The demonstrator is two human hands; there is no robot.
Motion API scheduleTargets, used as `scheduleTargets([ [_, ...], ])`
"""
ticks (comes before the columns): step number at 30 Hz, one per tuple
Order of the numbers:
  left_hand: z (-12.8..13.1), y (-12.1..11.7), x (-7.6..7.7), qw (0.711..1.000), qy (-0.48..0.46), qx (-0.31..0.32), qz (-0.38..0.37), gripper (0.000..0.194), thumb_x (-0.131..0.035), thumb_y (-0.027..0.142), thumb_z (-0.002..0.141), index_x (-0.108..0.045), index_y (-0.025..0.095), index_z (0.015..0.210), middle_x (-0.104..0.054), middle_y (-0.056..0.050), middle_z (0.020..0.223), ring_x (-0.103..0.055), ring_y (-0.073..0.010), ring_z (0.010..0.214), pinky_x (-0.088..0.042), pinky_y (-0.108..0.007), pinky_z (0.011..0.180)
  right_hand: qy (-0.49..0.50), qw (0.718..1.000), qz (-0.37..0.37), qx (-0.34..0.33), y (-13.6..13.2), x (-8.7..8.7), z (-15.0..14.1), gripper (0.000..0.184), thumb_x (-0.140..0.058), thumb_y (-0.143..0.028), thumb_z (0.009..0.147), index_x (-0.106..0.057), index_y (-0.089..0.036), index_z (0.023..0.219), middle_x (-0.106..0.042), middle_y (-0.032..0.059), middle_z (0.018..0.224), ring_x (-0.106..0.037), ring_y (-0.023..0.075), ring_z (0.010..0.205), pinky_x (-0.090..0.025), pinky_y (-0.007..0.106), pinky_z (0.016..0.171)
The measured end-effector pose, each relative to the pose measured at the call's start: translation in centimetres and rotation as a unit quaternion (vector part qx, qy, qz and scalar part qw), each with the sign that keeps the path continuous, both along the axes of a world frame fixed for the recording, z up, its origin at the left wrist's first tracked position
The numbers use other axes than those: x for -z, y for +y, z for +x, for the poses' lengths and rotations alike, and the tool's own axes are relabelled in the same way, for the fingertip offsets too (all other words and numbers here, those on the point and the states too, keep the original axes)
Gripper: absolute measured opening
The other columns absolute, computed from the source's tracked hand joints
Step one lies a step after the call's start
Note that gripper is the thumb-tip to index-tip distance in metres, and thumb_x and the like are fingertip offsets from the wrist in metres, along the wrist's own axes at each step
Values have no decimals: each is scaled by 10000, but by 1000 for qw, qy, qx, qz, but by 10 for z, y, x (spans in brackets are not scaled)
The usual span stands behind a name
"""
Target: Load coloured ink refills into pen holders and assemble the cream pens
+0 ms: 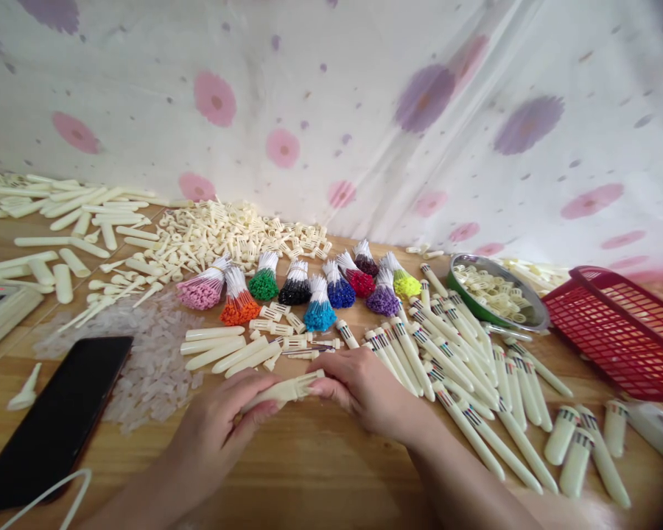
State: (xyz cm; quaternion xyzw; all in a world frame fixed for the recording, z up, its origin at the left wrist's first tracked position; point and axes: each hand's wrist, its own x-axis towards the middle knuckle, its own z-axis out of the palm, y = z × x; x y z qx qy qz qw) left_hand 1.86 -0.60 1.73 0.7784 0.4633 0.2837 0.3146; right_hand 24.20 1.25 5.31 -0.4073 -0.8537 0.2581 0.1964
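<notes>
1. Head view: the left hand [215, 423] grips a cream barrel [268, 396], at its two o'clock; the right hand [365, 390] pinches the slotted end [303, 384], at its nine.
2. Apparently joining or adjusting parts; that calls for steady alignment.
3. Light-blue bundle [319, 313]: barrel's one o'clock.

1. Barrel [265, 395]: smooth, cream, slightly tilted, held in the left hand [218, 419] above the bench [303, 471].
2. Slotted piece [303, 383]: cream, pronged, at the barrel's right end, pinched by the right hand [362, 383]; fit unclear.
</notes>
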Motion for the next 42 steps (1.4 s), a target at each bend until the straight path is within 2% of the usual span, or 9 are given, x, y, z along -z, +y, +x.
scheduleTargets([
  [3, 0, 1, -1, 1000, 0, -5, -15, 217, -507, 296, 844, -644, 244, 1004, -702, -20, 987, -644, -184, 912, -491, -237, 787, 22, 999, -23, -8, 0, -4, 2, 501, -400, -542, 881, -516, -129, 1139, -603, 45, 745, -534, 137, 612, -389, 228, 575],
  [4, 0, 1, -1, 1000, 0, -10, -19, 218, -503, 299, 844, -647, 247, 1000, -701, -21, 993, -644, -190, 915, -494, -245, 787, 26, 999, -30, -15, 0, -6, 2, 483, -451, -512, 872, -483, -138, 1175, -602, 43, 776, -534, 133, 622, -400, 228, 583],
  [9, 0, 2, 0, 999, -5, -15, -32, 233, -494, 307, 842, -651, 237, 999, -702, -32, 993, -647, -198, 904, -505, -246, 763, 62, 997, -8, -51, 1, -8, 4, 180, -478, -266, 911, -535, -179, 1057, -598, 52, 888, -545, 125, 727, -429, 231, 666],
  [15, -2, -3, 1, 997, -31, -19, -64, 227, -505, 318, 837, -651, 253, 998, -700, -14, 991, -638, -192, 921, -495, -224, 773, 85, 994, -1, -73, 2, -8, 4, 177, -481, -232, 910, -540, -164, 1063, -604, 60, 901, -554, 132, 768, -445, 232, 677],
  [23, 2, -1, -9, 992, -35, 6, -124, 229, -482, 337, 851, -666, 264, 965, -705, 9, 864, -643, -180, 842, -499, -213, 707, 68, 992, 26, -99, 1, -9, 6, 212, -439, -263, 929, -534, -143, 1075, -619, 81, 914, -567, 146, 813, -454, 239, 708],
  [28, 3, -4, -5, 995, -35, -19, -97, 222, -510, 328, 839, -651, 275, 1002, -701, 14, 952, -632, -179, 919, -490, -209, 774, 55, 995, 64, -62, -2, -11, 2, 171, -484, -248, 907, -557, -135, 1013, -606, 57, 810, -542, 134, 715, -428, 221, 638],
  [42, 6, -4, -1, 996, -44, -39, -67, 244, -495, 348, 832, -669, 233, 961, -725, -2, 917, -671, -165, 848, -533, -210, 748, 85, 995, 16, -52, 2, -4, 3, 214, -464, -320, 916, -571, -138, 948, -565, 22, 721, -493, 105, 618, -381, 202, 585],
])
